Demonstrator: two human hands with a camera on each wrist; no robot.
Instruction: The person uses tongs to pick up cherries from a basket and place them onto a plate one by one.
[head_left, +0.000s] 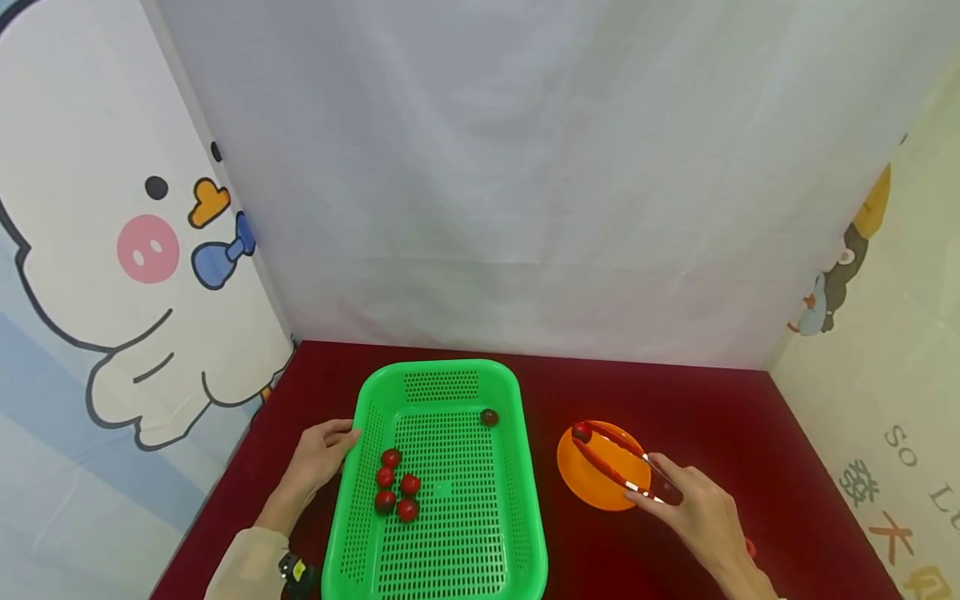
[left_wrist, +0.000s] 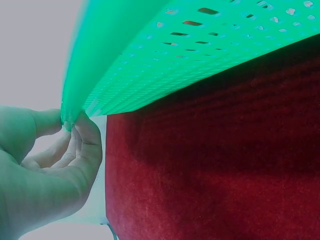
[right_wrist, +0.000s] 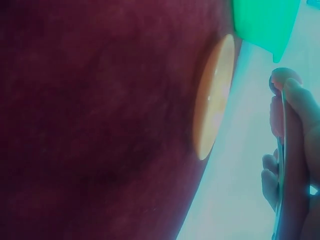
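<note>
My left hand (head_left: 318, 456) pinches the left rim of a green perforated plastic basket (head_left: 442, 367); the left wrist view shows thumb and fingers (left_wrist: 90, 145) on either side of that rim. Several red cherry tomatoes (head_left: 408, 510) lie grouped in the basket's left half, and one darker tomato (head_left: 489, 417) sits near its far right corner. In my right hand (head_left: 701, 510) is a pair of red-tipped tongs (head_left: 600, 463), their tips closed around a tomato (head_left: 581, 432). This tomato is above the far left edge of an orange plate (head_left: 585, 486).
A dark red cloth (head_left: 675, 400) covers the table. Behind it hangs a pale curtain (head_left: 525, 208), with printed cartoon panels on both sides. Beside my right wrist a small red thing (head_left: 751, 547) shows, mostly hidden.
</note>
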